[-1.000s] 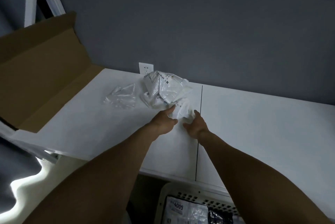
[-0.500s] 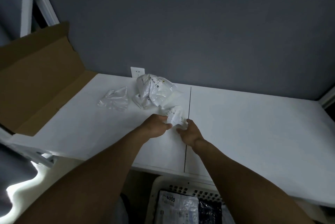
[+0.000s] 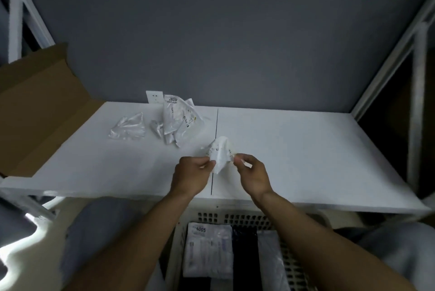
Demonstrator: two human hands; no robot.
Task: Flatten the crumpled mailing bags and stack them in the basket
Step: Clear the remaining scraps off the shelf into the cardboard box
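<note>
Left hand (image 3: 191,173) and right hand (image 3: 253,173) now pulled back from pile, each pinching edge of small crumpled bag (image 3: 220,153), lifted above shelf (image 3: 294,149). Larger crumpled bags (image 3: 176,121) stay behind. Basket (image 3: 237,219) below, flat bags inside.

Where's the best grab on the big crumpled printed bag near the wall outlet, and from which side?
Probably the loose lower flap of the large printed bag, coming from the front, the person's side. The bag stands bunched up against the back wall, so the rear is blocked, while its crumpled tail trails toward the shelf front. Both hands are shut on the small bag, so it waits.
</note>
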